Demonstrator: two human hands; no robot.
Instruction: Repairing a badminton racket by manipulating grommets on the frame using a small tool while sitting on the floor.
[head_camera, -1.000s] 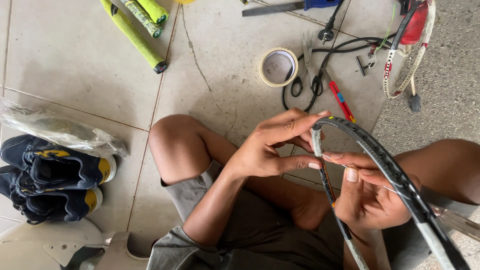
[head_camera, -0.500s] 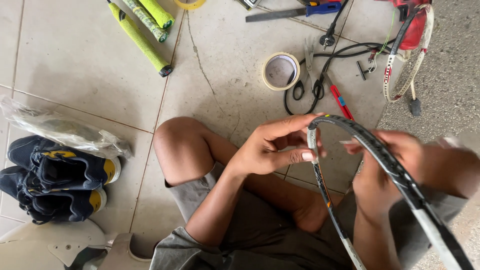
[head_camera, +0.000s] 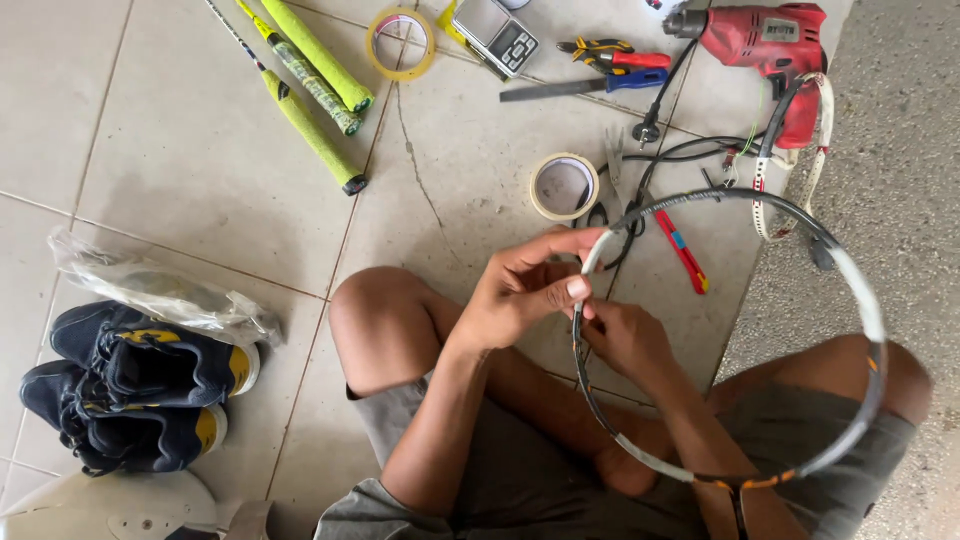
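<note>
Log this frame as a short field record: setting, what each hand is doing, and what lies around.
Setting: person seated on tiled floor
Left hand: pinches the rim of an unstrung racket frame
Right hand: grips the same rim just below, inside the hoop
Ahead: red power drill, two tape rolls, pliers, small scale, yellow-green racket handles
Left side: dark shoes, plastic bag

soft, even daylight fills the scene, bright on the pale floor tiles (head_camera: 200, 170) with no harsh glare; shadows under the knee and shoes (head_camera: 130, 400) are faint, focus is sharp throughout, with slight wide-angle bending toward the edges
</note>
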